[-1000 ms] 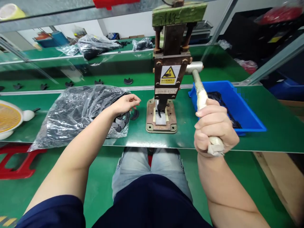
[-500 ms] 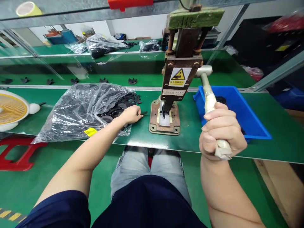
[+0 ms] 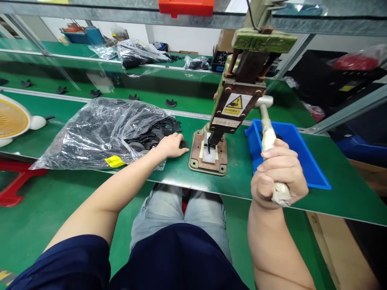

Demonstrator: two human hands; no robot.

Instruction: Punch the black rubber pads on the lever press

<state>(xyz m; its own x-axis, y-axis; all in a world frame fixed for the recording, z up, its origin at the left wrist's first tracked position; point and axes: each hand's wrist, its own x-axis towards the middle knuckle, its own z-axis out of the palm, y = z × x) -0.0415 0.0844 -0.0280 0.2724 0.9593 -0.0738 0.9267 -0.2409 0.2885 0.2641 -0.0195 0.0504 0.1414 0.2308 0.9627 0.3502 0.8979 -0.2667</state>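
A hand press (image 3: 232, 108) with a yellow warning label stands on a rusty base plate (image 3: 208, 161) on the green bench. My right hand (image 3: 279, 175) is closed round the taped end of its lever handle (image 3: 267, 135). My left hand (image 3: 171, 146) rests palm down on the bench beside the base, fingers curled over a small black flat part (image 3: 183, 144). Just left of it lies a clear plastic bag (image 3: 99, 133) with several black parts spilling from its open mouth.
A blue bin (image 3: 302, 157) holding black pieces sits right of the press. A yellow fan (image 3: 12, 121) stands at the far left. Loose black parts (image 3: 171, 103) lie on the belt behind, with more bags (image 3: 136, 54) further back. A red box (image 3: 186, 7) sits overhead.
My left hand came down from above the bag onto a black part at the bag's mouth and slid it toward the press base. My right hand stayed on the lever.
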